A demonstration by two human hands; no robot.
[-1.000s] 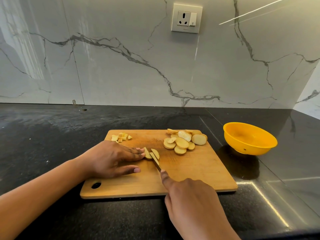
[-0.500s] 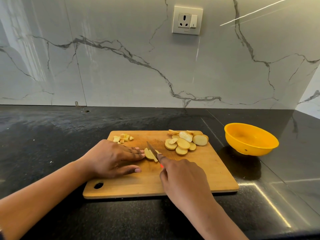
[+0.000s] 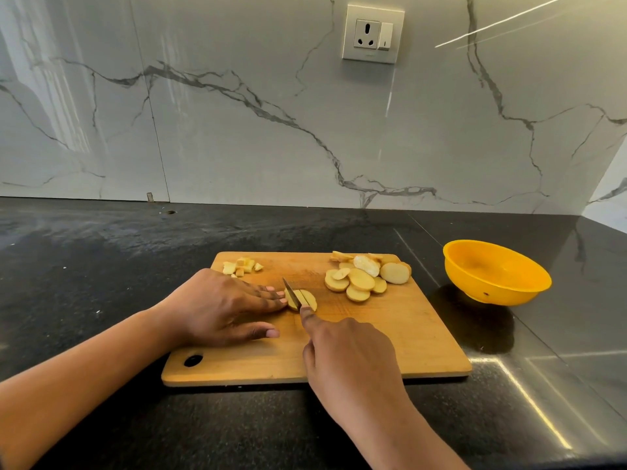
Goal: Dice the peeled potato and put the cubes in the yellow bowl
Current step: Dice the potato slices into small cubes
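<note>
Your right hand (image 3: 349,361) is nearest. Its fingers curl round a small knife (image 3: 291,292), with the forefinger stretched along the back of the blade, and the handle is hidden under the hand. The blade stands in a potato slice (image 3: 307,299) near the middle of the wooden cutting board (image 3: 407,337), and the slice is parted into strips. Your left hand (image 3: 220,307) lies flat on the board with its fingers straight, their tips touching the slice's left edge and the thumb spread toward you. Farther back, on the board's right side, sits a heap of round potato slices (image 3: 363,276). A small cluster of potato cubes (image 3: 242,266) lies at its far left corner. The yellow bowl (image 3: 495,273) stands on the dark worktop (image 3: 101,266), near the board's right edge but apart from it. Behind everything, a wall socket (image 3: 372,33) is set in the veined marble wall (image 3: 237,147).
</note>
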